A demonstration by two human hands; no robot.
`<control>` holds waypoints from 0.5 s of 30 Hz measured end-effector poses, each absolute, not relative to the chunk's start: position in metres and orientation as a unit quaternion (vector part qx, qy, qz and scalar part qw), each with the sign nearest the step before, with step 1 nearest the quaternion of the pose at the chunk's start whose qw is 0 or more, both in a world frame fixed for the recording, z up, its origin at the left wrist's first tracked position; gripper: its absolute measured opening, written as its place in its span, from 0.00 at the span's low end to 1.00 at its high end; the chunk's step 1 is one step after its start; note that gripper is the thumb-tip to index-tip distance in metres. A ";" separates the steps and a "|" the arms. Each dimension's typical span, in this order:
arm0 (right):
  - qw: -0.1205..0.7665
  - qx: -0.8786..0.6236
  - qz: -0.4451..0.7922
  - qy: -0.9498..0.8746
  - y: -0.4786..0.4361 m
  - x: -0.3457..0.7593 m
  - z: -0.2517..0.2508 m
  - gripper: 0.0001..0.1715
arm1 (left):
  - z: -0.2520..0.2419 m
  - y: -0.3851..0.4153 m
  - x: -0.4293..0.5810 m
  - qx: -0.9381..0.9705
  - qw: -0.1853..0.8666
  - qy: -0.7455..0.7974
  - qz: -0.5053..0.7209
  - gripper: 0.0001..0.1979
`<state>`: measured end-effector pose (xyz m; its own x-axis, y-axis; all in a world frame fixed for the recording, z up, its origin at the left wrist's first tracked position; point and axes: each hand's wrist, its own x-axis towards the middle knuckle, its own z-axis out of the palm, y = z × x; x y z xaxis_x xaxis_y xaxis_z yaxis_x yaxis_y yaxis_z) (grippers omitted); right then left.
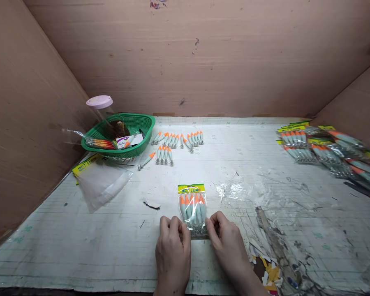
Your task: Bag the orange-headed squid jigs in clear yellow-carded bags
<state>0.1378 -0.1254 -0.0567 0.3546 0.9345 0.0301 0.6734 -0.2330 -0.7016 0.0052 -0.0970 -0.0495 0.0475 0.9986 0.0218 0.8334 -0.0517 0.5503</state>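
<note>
A clear plastic packet of fishing lures (192, 211) lies flat on the table in front of me, its yellow-and-green header at the far end. Inside, several pale lures with orange tips lie side by side, hooks toward me. The fingers of my left hand (173, 253) are curled closed at the packet's lower left edge. On the opposite side, my right hand (230, 246) pinches the lower right edge between thumb and fingers. Just beyond the packet, loose lures (164, 155) lie in short rows, with one lure (146, 161) set apart.
A green basket (148, 123) at the back left holds a lidded clear tube (100, 102) and other items. Empty header bags (101, 181) lie before it. Filled lure packets (323, 150) are piled at right. Crumpled clear plastic (232, 190) and paper scraps (269, 273) lie near my right hand.
</note>
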 end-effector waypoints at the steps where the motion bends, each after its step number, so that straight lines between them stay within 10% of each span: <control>1: 0.308 -0.766 0.206 -0.525 -0.123 0.138 -0.056 0.18 | -0.047 -0.095 0.006 0.697 0.199 0.666 0.175 0.12; 7: 0.339 -0.777 0.200 -0.491 -0.114 0.142 -0.055 0.16 | -0.027 -0.074 -0.001 0.683 0.249 0.685 0.055 0.14; 15: 0.539 -0.634 0.391 -0.394 -0.118 0.136 -0.060 0.17 | -0.048 -0.071 0.002 0.615 0.480 0.543 0.311 0.22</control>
<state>0.1359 -0.1182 -0.0600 0.3850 0.9201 -0.0717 0.0783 -0.1100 -0.9908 0.0015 -0.0712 -0.0476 0.2167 0.9664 -0.1382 0.3690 0.0499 0.9281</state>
